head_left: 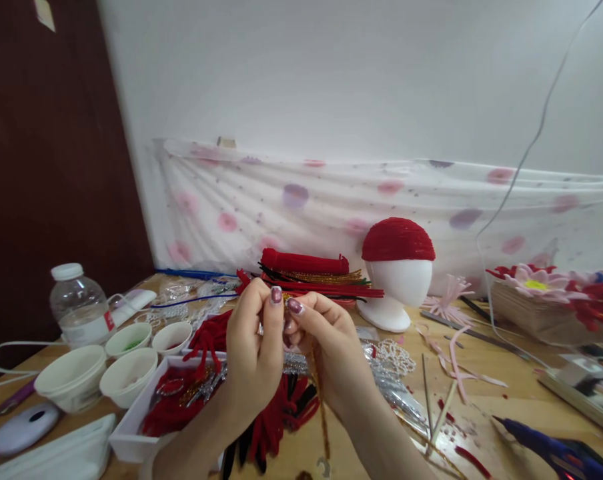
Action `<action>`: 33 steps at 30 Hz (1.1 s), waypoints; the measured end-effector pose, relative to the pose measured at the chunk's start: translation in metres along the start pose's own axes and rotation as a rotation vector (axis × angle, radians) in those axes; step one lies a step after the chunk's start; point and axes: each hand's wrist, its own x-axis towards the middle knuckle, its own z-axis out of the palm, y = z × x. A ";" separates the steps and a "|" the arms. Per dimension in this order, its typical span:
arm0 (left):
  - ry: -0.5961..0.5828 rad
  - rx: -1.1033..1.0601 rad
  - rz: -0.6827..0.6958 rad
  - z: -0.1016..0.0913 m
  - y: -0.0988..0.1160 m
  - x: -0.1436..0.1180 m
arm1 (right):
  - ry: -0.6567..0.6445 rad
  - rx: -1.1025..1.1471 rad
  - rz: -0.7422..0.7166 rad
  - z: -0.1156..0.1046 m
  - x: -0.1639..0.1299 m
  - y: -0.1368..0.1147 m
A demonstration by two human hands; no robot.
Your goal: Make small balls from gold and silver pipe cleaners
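Observation:
In front of my chest, my left hand (257,350) and my right hand (335,343) are raised close together above the table, thumbs and fingers pinched. Between the fingertips is a small gold, glittery piece, largely hidden by the fingers. A gold pipe cleaner (323,417) hangs down from beneath my right hand. Both hands appear to grip parts of this gold pipe cleaner. Below them lie bundled red and black pipe cleaner pieces (269,427). A white box (126,433) with red and silver pieces sits left of my left forearm.
Behind the hands are bundled red pipe cleaners (304,261) and a white foam head (399,287) wearing a red cap (397,240). Bowls (71,380) and a water bottle (81,313) stand left. A glue gun (546,447) and pink flowers (534,283) are right.

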 end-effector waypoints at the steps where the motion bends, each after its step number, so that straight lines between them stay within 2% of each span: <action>1: -0.055 0.009 0.002 -0.003 0.001 0.003 | -0.021 -0.039 0.003 -0.004 0.001 -0.003; 3: -0.229 0.036 0.012 -0.012 0.004 0.012 | -0.072 -0.134 0.049 -0.013 0.003 -0.014; 7: -0.682 -0.011 -0.068 -0.028 0.007 0.028 | -0.208 -0.293 0.252 -0.033 0.005 -0.038; 9: -0.789 -0.047 -0.114 -0.030 0.006 0.031 | -0.254 -0.328 0.328 -0.038 0.005 -0.044; 11: -0.740 -0.056 -0.122 -0.027 0.005 0.029 | -0.242 -0.319 0.333 -0.037 0.006 -0.045; 16: -0.303 -0.061 -0.078 -0.010 0.002 0.015 | -0.076 -0.171 0.176 -0.016 0.002 -0.028; 18: -0.139 -0.004 -0.011 -0.007 0.001 0.011 | -0.018 -0.164 0.078 -0.007 -0.001 -0.020; 20: -0.052 0.062 0.071 -0.007 0.001 0.010 | 0.009 -0.185 -0.012 -0.001 -0.005 -0.014; 22: -0.075 0.069 0.112 -0.009 0.001 0.010 | 0.001 -0.189 -0.035 0.000 -0.007 -0.014; 26: -0.216 -0.011 0.058 -0.012 0.000 0.011 | -0.033 -0.174 0.020 -0.006 -0.006 -0.023; 33: -0.296 -0.053 0.032 -0.009 -0.004 0.013 | 0.033 -0.168 0.001 -0.012 -0.002 -0.030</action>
